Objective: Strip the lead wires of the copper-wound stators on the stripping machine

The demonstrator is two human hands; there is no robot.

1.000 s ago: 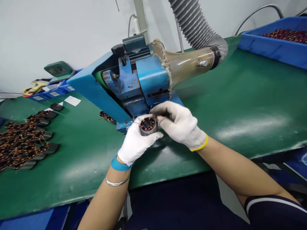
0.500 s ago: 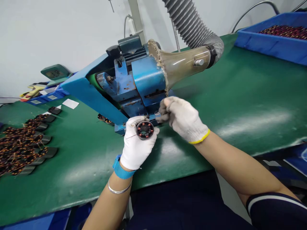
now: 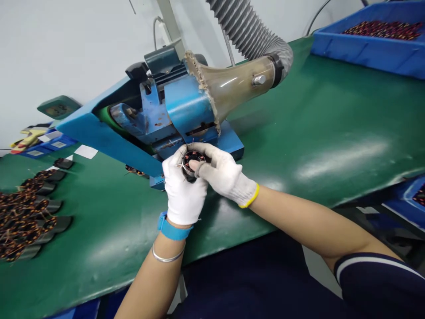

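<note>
A round black motor stator (image 3: 194, 157) with copper windings is held between my two gloved hands, in front of the blue machine (image 3: 189, 102). My left hand (image 3: 184, 192), in a white glove, is closed round its left side and underside. My right hand (image 3: 223, 170), in a white glove with a yellow cuff edge, grips the right side, its bare thumb tip lying over the stator's face. Thin wire ends stick up near the fingertips. The hands hide part of the machine's base.
Many wound stators (image 3: 33, 212) stand in rows at the left on the green table (image 3: 109, 235). A blue bin (image 3: 365, 51) of small parts is at the back right. A grey hose (image 3: 245, 31) runs up from the machine. Blue trays with tools (image 3: 36, 139) sit at the far left.
My right hand has come left and now grips the stator, from which it was apart. The stator has moved slightly up and left, and the view has shifted.
</note>
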